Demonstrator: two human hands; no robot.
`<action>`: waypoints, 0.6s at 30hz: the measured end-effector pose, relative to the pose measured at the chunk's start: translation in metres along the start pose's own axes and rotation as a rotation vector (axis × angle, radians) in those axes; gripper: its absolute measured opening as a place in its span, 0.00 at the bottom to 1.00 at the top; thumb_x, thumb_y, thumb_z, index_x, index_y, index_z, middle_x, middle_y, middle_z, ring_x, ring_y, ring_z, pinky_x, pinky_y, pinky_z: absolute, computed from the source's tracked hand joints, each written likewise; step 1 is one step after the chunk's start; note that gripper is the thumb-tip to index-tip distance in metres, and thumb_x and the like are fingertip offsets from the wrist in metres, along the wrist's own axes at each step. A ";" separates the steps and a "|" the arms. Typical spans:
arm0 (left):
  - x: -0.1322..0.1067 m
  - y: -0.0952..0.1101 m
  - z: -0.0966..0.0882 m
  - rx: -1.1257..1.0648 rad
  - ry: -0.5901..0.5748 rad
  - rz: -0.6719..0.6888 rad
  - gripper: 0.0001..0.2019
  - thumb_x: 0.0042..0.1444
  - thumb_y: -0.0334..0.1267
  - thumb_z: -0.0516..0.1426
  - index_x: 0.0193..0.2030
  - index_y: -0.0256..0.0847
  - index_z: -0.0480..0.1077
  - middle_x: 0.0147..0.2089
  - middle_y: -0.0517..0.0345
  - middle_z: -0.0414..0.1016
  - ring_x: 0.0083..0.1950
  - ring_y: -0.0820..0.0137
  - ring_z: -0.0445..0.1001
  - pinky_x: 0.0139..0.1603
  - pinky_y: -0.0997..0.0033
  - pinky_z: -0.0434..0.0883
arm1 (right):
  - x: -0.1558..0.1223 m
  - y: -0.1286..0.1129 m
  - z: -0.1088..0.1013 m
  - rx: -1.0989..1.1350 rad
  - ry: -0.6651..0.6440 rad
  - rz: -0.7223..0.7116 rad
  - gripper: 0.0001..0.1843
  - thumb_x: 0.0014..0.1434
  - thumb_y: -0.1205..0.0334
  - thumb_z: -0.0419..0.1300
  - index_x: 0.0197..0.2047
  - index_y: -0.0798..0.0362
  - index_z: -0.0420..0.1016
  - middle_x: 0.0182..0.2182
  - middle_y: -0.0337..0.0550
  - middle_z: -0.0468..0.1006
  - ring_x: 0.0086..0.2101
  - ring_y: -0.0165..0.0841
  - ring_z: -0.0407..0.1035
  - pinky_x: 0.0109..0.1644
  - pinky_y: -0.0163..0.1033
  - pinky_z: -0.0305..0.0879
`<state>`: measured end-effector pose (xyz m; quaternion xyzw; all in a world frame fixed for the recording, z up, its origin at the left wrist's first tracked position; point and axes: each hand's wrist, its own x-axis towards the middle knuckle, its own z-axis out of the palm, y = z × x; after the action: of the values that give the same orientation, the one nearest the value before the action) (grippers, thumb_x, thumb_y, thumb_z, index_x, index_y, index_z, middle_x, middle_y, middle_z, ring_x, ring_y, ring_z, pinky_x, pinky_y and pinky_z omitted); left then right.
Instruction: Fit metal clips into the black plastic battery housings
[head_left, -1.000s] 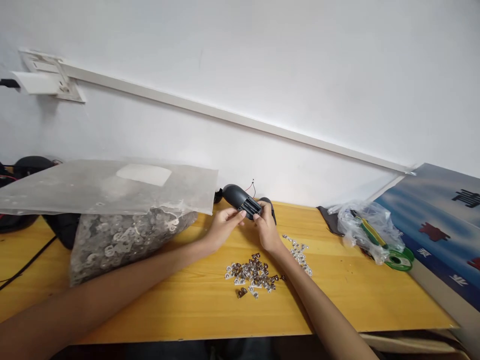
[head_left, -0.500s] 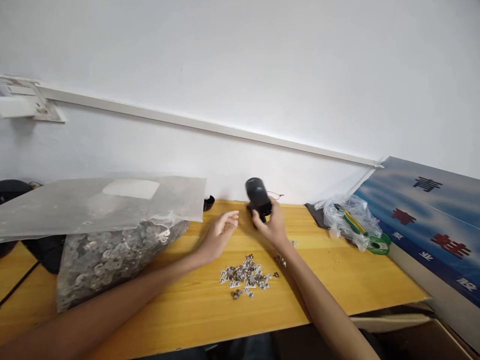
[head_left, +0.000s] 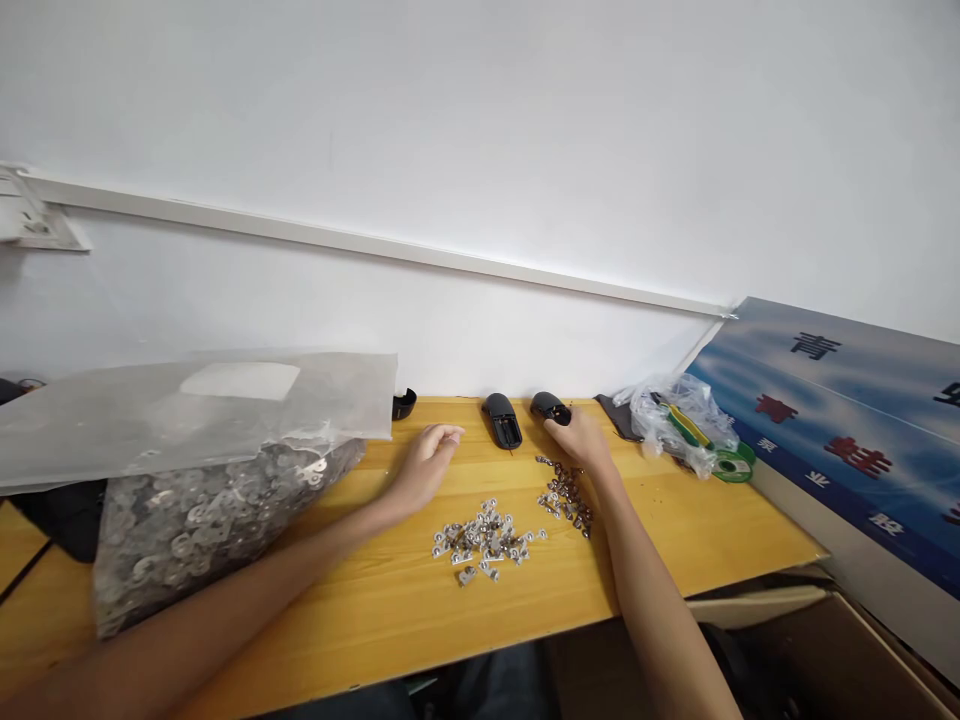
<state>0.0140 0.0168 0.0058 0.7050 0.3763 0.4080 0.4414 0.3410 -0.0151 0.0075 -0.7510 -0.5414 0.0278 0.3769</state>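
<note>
At the back of the wooden table, my right hand [head_left: 583, 438] has its fingers closed on the near end of a black computer mouse [head_left: 546, 405]. A second black computer mouse [head_left: 502, 421] lies just left of it, with an open compartment facing me. My left hand [head_left: 426, 468] hovers left of the mice, fingers curled together and nothing seen in them. Between my forearms is a pile of small silver metal parts [head_left: 487, 540]. A second pile of small darker metal pieces [head_left: 564, 493] lies beside my right wrist.
A large clear bag of metal parts [head_left: 202, 520] takes up the left of the table [head_left: 337, 640]. A black curved piece [head_left: 405, 404] sits behind it. At right are a plastic bag [head_left: 645, 410], yellow-green pliers [head_left: 686, 425], a green spool [head_left: 733, 463] and a blue printed board [head_left: 840, 420].
The mouse my right hand held up is lowered to the table, and two mice now show apart. My left hand's fingers have drawn together. The view has shifted slightly right.
</note>
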 end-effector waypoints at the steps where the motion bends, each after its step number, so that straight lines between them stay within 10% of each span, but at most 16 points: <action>1: 0.000 0.000 0.000 0.006 -0.003 0.002 0.14 0.68 0.47 0.54 0.48 0.44 0.77 0.58 0.47 0.82 0.64 0.52 0.77 0.70 0.48 0.69 | -0.001 0.000 0.002 -0.060 -0.017 0.013 0.13 0.56 0.50 0.65 0.33 0.52 0.77 0.25 0.52 0.79 0.36 0.50 0.76 0.39 0.45 0.65; 8: 0.000 -0.002 0.000 0.092 -0.052 0.020 0.15 0.68 0.47 0.53 0.50 0.44 0.77 0.58 0.47 0.82 0.62 0.52 0.78 0.68 0.48 0.71 | -0.008 -0.028 0.013 -0.231 0.046 -0.206 0.20 0.67 0.47 0.58 0.50 0.55 0.79 0.49 0.61 0.81 0.54 0.52 0.72 0.57 0.51 0.68; 18: 0.002 -0.010 0.006 0.160 -0.169 0.038 0.21 0.69 0.52 0.54 0.60 0.43 0.75 0.63 0.44 0.80 0.65 0.51 0.77 0.70 0.48 0.69 | -0.016 -0.073 0.047 0.088 -0.184 -0.020 0.18 0.65 0.60 0.61 0.55 0.57 0.79 0.32 0.46 0.82 0.34 0.41 0.76 0.39 0.41 0.65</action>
<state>0.0185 0.0194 -0.0046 0.7770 0.3558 0.3240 0.4059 0.2553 0.0058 0.0118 -0.7225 -0.5796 0.1167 0.3583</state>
